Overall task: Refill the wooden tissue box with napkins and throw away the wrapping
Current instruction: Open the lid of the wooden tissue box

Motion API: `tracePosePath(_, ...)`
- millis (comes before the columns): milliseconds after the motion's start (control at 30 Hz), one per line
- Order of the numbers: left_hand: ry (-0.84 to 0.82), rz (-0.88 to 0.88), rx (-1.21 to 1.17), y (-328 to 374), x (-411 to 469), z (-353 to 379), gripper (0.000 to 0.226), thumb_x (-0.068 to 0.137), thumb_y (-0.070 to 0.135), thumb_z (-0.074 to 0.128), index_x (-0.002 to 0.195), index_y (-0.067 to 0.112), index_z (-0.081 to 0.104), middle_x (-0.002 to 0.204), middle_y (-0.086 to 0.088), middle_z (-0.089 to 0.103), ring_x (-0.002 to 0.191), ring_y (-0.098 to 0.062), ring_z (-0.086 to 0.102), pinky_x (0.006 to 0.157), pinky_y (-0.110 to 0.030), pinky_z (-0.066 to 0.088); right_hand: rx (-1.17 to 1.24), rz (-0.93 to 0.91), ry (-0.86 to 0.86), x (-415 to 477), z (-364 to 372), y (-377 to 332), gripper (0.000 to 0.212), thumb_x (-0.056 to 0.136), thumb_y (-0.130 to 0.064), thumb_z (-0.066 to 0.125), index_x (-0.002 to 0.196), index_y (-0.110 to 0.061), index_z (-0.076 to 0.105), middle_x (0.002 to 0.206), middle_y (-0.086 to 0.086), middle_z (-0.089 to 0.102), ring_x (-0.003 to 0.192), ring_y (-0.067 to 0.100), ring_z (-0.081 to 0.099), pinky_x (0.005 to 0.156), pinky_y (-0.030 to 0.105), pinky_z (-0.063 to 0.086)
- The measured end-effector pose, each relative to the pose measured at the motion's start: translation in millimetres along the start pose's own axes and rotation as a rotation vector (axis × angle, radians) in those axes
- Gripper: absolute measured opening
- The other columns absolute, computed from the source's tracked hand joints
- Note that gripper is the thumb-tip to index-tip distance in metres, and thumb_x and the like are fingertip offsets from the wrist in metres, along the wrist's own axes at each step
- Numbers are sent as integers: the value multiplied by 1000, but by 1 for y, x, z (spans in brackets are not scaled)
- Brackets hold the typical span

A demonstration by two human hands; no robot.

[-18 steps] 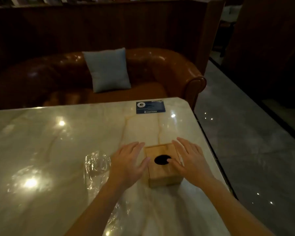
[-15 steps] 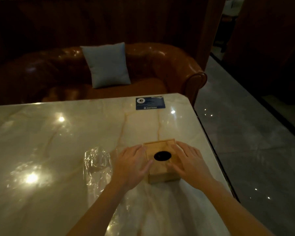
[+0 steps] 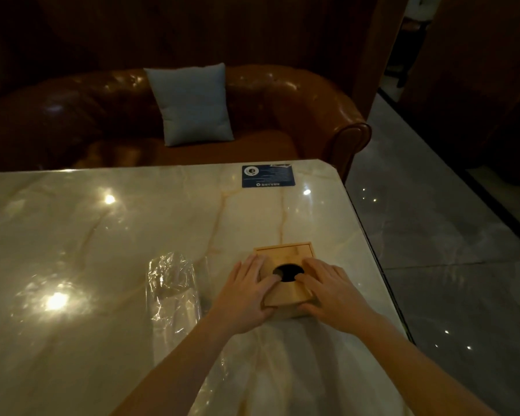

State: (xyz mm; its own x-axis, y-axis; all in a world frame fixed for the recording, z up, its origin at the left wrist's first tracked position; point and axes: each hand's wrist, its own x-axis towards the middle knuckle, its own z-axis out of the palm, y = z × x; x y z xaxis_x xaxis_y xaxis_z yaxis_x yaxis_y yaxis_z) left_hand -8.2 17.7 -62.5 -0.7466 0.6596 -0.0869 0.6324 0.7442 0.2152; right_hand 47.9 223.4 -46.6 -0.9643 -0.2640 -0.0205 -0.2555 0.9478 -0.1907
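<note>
The wooden tissue box point(image 3: 284, 249) stands near the right edge of the marble table point(image 3: 72, 235). Its lid point(image 3: 285, 291), with a dark oval hole, sits shifted toward me, so the box's far rim shows. My left hand point(image 3: 246, 295) lies on the lid's left side with the thumb at its near edge. My right hand point(image 3: 332, 291) holds the right side the same way. Clear plastic wrapping point(image 3: 171, 283) lies crumpled on the table just left of my left hand. I see no napkins; the hole is dark inside.
A blue card point(image 3: 267, 176) lies near the table's far edge. Behind the table is a brown leather sofa point(image 3: 297, 94) with a grey cushion point(image 3: 192, 105). The table's right edge drops to a tiled floor point(image 3: 448, 250).
Both hands have closed in from the box's sides onto the lid, and the lid has shifted toward me, uncovering the far rim. The view has tilted slightly.
</note>
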Motion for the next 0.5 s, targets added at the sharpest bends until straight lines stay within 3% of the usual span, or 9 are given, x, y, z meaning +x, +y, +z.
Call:
tracePosePath(133, -116, -12, -32, -3, 10, -10, 62, 77, 42, 59, 133, 30, 35, 157, -12, 5, 145, -24, -3, 117, -44, -2, -53, -42, -116, 15, -6, 4, 53, 80, -45, 55, 127, -23, 44, 146, 5, 28, 134, 23, 28, 107, 36, 22)
tracePosePath(233, -182, -28, -82, -6, 19, -26, 61, 74, 45, 63, 130, 34, 41, 154, -7, 17, 144, -21, 10, 116, -49, 0, -24, -41, -232, 28, -20, 5, 53, 77, -51, 56, 123, -25, 46, 139, -1, 35, 125, 19, 36, 104, 37, 27)
tracePosePath(300, -241, -46, -150, -7, 25, -42, 59, 71, 48, 66, 126, 37, 45, 149, -2, 27, 139, -20, 24, 116, -53, 9, 93, -14, -336, 37, -36, 7, 52, 75, -52, 60, 118, -25, 49, 127, -4, 41, 113, 16, 43, 94, 33, 36)
tracePosePath(400, -401, -80, -349, -9, 35, -71, 57, 71, 44, 71, 123, 34, 49, 136, 3, 40, 126, -19, 38, 107, -42, 30, 318, 25, -471, 51, -61, 11, 45, 73, -47, 68, 109, -24, 54, 110, -5, 47, 96, 15, 48, 78, 25, 41)
tracePosePath(500, -591, -121, -495, -13, 43, -94, 57, 76, 41, 68, 127, 33, 45, 140, 2, 37, 122, -17, 37, 102, -34, 31, 408, 60, -546, 62, -74, 15, 47, 73, -46, 69, 112, -22, 56, 114, 0, 53, 101, 18, 51, 86, 31, 43)
